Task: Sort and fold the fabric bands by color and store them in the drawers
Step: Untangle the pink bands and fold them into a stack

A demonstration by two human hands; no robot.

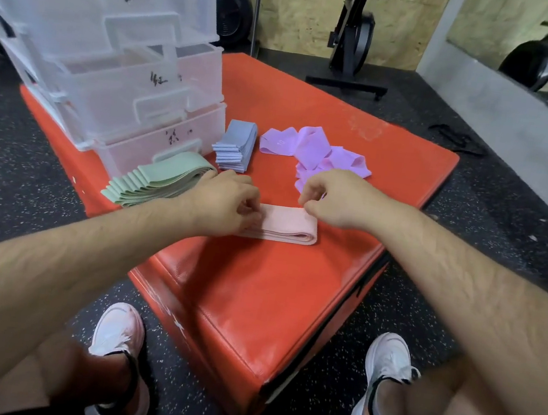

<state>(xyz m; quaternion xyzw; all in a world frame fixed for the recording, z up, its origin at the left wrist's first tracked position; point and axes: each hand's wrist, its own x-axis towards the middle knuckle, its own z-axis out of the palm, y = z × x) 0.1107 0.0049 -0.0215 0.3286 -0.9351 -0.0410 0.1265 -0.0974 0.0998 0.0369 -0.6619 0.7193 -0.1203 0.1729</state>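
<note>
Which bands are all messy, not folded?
The purple bands, crumpled loose beyond the right hand. The green stack, blue stack and pink band lie folded.

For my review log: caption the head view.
Left hand and right hand pinch a folded pink band on the red mat, near green stack, blue stack, loose purple bands and clear drawers.

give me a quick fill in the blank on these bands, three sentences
The left hand and right hand hold a folded band coloured ___.
The loose, unfolded bands are ___.
The folded stack between the green stack and those loose bands is ___.
Missing words: pink; purple; blue.
</note>
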